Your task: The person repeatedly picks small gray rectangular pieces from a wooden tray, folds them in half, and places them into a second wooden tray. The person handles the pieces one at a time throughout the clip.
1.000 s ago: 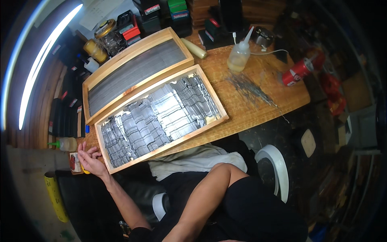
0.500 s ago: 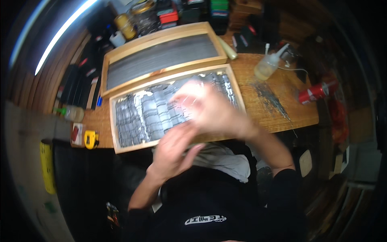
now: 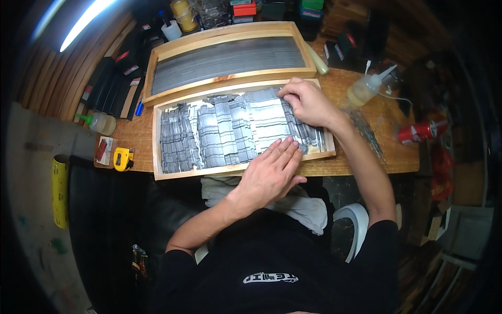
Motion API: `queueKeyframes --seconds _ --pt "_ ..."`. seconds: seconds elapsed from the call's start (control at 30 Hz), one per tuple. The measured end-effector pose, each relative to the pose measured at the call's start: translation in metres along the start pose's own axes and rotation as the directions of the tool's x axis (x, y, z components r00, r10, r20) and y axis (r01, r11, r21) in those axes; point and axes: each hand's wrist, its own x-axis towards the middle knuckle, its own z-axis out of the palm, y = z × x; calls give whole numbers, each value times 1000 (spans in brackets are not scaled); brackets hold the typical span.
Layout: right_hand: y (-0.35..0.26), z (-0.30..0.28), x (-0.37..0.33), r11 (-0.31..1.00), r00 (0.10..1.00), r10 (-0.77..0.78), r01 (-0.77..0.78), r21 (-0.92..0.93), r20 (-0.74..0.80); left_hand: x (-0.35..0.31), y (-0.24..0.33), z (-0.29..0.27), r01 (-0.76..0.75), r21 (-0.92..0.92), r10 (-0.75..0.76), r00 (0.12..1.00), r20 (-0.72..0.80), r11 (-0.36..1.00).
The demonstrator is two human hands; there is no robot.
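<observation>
A shallow wooden box (image 3: 157,141) on the bench holds overlapping rows of thin grey strips (image 3: 217,131), shiny and metal-looking. My left hand (image 3: 274,170) lies flat over the box's front rim, its fingers stretched out and close together, tips on the strips right of the middle. Toward the back right of the same box, my right hand (image 3: 309,102) is closed, thumb and bent fingers at the edge of the strips; its fingertips are partly hidden. Behind stands a second wooden frame (image 3: 230,78) with a flat, lined grey surface.
On the right of the bench (image 3: 334,165) are a squeeze bottle (image 3: 363,90), a scatter of dark slivers (image 3: 368,136) and a red can (image 3: 417,132). At left are a yellow tape measure (image 3: 123,159) and a green-tipped bottle (image 3: 102,123). A grey cloth (image 3: 308,212) lies across my lap.
My right hand, blurred above the strips before, has moved right to the strips' right part. My left hand has shifted right and flattened. The whole view has shifted slightly.
</observation>
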Motion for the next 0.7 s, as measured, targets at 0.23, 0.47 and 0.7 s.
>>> queueKeyframes --seconds 0.23,0.47,0.7 --pt "-14 10 15 913 963 -246 270 -307 113 -6 -2 9 -16 -48 10 993 -119 999" --pt "-17 7 33 961 983 -67 110 -252 174 -3 -5 15 -15 -47 5 980 -198 999" --pt "-39 -15 42 989 970 100 -72 -130 222 -1 -7 3 46 -410 -163 953 -257 911"
